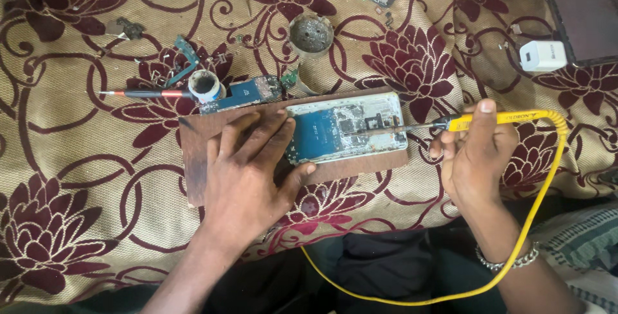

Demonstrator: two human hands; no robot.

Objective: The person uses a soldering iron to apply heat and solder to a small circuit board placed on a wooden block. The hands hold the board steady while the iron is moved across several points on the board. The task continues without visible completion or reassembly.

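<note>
My right-hand grip (476, 153) pinches the yellow soldering iron (499, 118) like a pen, its tip resting on the opened phone's board (344, 135) on the wooden block (206, 159). My left hand (248, 172) lies spread flat, pinning the phone's left edge; I judge steady pressure there and a light, brief touch of the tip serve best.

My soldering iron (496, 119) is yellow, the phone board (322, 135) blue, the cloth (77, 159) tan with maroon flowers.

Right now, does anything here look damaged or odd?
Yes: the opened phone with its blue circuit board bare lies on a brown wooden board, back cover off. Loose small parts lie scattered across the floral cloth.
</note>
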